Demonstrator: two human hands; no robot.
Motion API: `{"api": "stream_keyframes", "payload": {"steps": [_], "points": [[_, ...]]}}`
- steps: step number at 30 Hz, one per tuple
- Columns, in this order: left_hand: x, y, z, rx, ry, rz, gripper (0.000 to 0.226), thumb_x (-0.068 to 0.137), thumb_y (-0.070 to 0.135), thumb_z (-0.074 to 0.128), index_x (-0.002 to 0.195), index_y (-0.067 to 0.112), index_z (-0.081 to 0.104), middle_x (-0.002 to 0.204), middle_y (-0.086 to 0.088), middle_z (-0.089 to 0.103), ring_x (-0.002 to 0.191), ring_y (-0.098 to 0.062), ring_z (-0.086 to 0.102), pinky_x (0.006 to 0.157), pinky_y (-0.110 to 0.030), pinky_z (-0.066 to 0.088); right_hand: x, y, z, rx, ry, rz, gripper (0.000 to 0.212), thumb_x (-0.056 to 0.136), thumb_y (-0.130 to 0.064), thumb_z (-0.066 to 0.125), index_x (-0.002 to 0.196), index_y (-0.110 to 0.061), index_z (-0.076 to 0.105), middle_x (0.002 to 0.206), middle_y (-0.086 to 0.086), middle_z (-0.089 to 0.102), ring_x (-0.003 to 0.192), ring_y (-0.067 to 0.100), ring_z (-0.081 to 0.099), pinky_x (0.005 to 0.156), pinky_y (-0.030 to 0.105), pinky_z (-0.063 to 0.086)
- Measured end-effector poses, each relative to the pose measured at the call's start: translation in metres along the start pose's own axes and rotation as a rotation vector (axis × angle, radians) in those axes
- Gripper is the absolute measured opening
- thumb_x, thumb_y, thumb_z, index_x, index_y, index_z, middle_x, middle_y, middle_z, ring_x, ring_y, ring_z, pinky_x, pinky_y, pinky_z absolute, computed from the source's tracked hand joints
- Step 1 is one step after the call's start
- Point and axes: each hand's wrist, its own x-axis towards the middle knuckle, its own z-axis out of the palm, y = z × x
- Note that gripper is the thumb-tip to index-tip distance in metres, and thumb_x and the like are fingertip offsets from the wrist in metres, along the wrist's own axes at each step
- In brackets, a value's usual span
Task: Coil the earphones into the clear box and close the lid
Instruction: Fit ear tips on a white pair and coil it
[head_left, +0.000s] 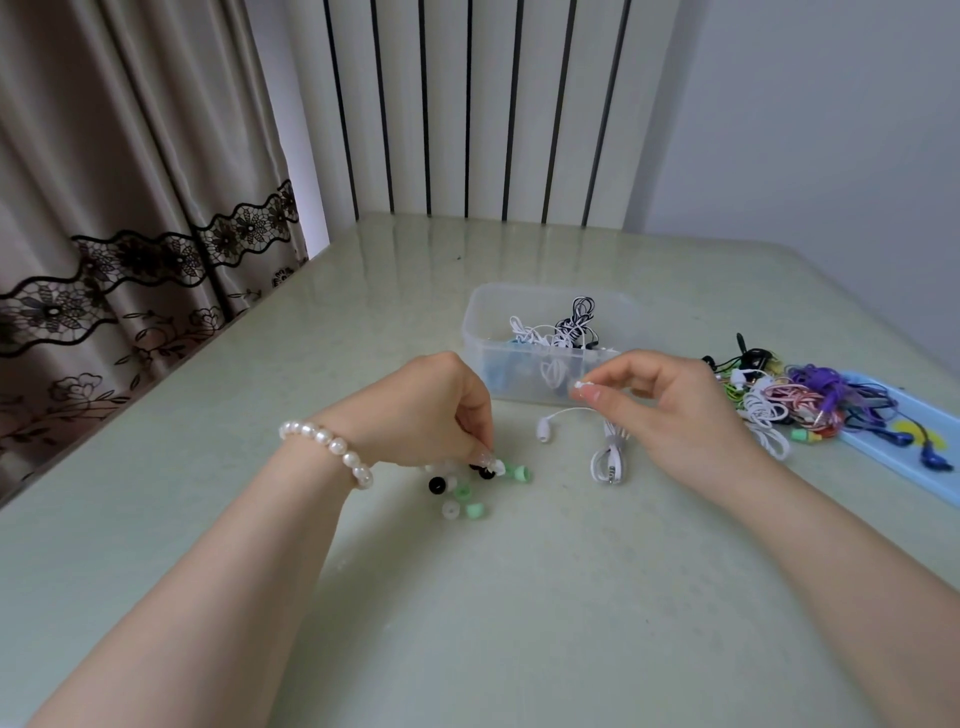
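Observation:
The clear box (483, 332) stands open mid-table with several coiled earphones inside. In front of it lies a white earphone set (608, 457), its plug end on the table and one earbud (543, 429) hanging free. My right hand (670, 400) pinches the other white earbud (579, 385) between thumb and fingers. My left hand (431, 410), wearing a pearl bracelet, reaches down into a small pile of loose ear tips (462, 493) in white, black and green, and pinches a white ear tip (497, 466).
A tangle of coloured earphones (800, 405) lies at the right, partly on a light blue lid (914, 467). A curtain hangs beyond the table's left edge. A white radiator stands behind the far edge.

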Motion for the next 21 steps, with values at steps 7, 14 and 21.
{"api": "stream_keyframes", "payload": {"steps": [7,14,21], "points": [[-0.002,0.007,0.003,0.028,0.005,0.011,0.010,0.069,0.014,0.076,0.066,0.019,0.068,0.062,0.007,0.067,0.055,-0.006,0.060,0.058,-0.022,0.051,-0.001,-0.001,0.002,0.081,-0.014,0.013,0.010,0.076,-0.001,0.068,0.072,-0.010,0.066,0.071,0.006,0.066,0.063,0.005,0.058,0.062,0.009,0.044],[-0.003,0.006,0.001,0.014,-0.005,-0.015,0.017,0.066,0.012,0.079,0.063,0.022,0.066,0.061,0.010,0.066,0.059,-0.005,0.063,0.061,-0.023,0.052,-0.001,-0.001,0.002,0.094,-0.010,0.014,0.010,0.075,-0.003,0.069,0.072,-0.012,0.067,0.073,0.004,0.068,0.066,0.008,0.060,0.065,0.012,0.047],[0.000,0.020,0.006,-0.820,0.210,-0.035,0.014,0.068,-0.002,0.073,0.065,0.010,0.069,0.059,-0.002,0.066,0.056,-0.010,0.060,0.059,-0.019,0.051,0.000,-0.003,0.001,0.133,-0.005,0.021,0.017,0.084,-0.007,0.060,0.071,-0.016,0.066,0.065,0.002,0.066,0.058,0.003,0.060,0.064,0.014,0.045]]}}
